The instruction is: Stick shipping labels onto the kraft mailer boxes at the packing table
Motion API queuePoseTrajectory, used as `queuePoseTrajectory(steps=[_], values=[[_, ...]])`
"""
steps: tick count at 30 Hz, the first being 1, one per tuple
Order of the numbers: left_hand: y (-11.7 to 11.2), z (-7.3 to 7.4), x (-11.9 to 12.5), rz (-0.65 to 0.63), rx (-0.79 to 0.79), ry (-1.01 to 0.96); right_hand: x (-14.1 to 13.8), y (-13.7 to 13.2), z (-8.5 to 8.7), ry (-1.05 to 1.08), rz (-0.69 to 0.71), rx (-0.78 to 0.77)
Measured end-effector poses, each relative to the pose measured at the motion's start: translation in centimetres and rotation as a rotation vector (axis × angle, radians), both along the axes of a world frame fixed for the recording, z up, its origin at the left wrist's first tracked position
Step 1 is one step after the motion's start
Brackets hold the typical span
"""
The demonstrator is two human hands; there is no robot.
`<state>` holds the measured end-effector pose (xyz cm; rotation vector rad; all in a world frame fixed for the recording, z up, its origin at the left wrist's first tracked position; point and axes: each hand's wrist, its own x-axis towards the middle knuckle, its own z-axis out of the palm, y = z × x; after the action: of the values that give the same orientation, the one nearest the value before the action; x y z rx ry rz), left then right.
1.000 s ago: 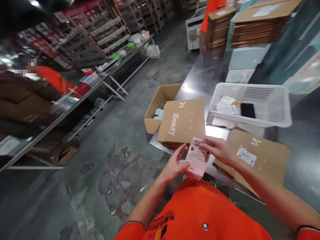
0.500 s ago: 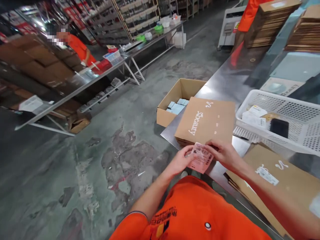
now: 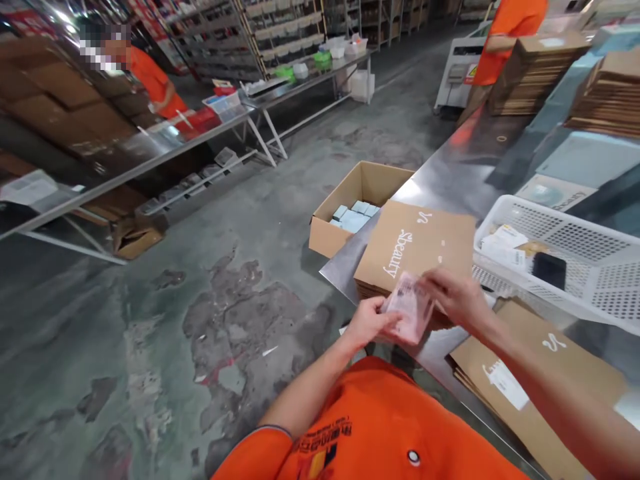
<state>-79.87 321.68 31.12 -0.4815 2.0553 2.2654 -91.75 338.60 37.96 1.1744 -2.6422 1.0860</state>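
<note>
Pinching the pink printed slip (image 3: 407,308) in your left grip (image 3: 370,323), you hold it just above the near edge of the stacked kraft mailers (image 3: 415,250). Your right grip (image 3: 453,300) is half open at the slip's right side, though I can't tell whether its fingers touch it. A loose pinch could drop the slip onto the steel counter (image 3: 445,180) or the floor (image 3: 225,373), and tugging between both grips could crease or tear it.

Gloss is shown by the pink paper slip (image 3: 407,308) and long steel table (image 3: 450,193), matt by the flat brown cardboard mailer (image 3: 415,247).
</note>
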Motion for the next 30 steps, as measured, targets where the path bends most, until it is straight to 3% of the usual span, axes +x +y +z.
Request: queuePoseTrajectory(steps=[3,5,7,9,11,15,18,21,22,23,25,27,30], values=[[-0.8,-3.5,1.4,-0.021,0.083,-0.139,-6.2,-1.3,0.1,0.118,-0.169,0.051],[-1.3,-5.3,3.2,-0.029,0.082,-0.2,-9.6,-2.3,-0.2,0.138,-0.164,0.243],[-1.8,-6.3,5.1,-0.031,0.075,-0.245,-11.3,-2.8,-0.8,0.162,-0.164,0.484],[-2.4,-6.2,6.4,0.009,0.114,-0.267,-11.3,-3.2,-1.4,0.219,-0.234,0.626],[-3.3,-5.3,6.4,0.123,0.126,-0.208,-10.1,-3.8,-2.0,0.291,-0.302,0.61],[-5.5,-2.9,2.5,0.332,-0.067,0.007,-7.4,-7.0,-3.9,0.347,-0.307,0.495],[-6.0,-2.0,-0.3,0.241,-0.196,0.08,-7.1,-8.3,-5.2,0.276,-0.274,0.571],[-5.6,-2.1,-1.1,0.189,-0.233,0.139,-7.7,-5.6,-5.7,0.218,-0.072,0.516],[-5.4,-2.2,-1.0,0.206,-0.21,0.148,-7.8,-4.0,-5.7,0.215,-0.076,0.448],[-5.2,-2.2,-0.8,0.229,-0.169,0.145,-7.8,-2.1,-5.7,0.213,-0.159,0.369],[-4.7,-2.2,-0.5,0.266,-0.068,0.097,-7.4,1.3,-5.8,0.145,-0.481,0.224],[-4.1,-2.0,-0.1,0.267,0.001,0.027,-6.8,3.7,-5.9,-0.048,-0.729,0.14],[-2.8,-1.3,1.1,0.227,0.032,-0.028,-5.5,6.4,-5.8,-0.332,-0.768,0.032]])
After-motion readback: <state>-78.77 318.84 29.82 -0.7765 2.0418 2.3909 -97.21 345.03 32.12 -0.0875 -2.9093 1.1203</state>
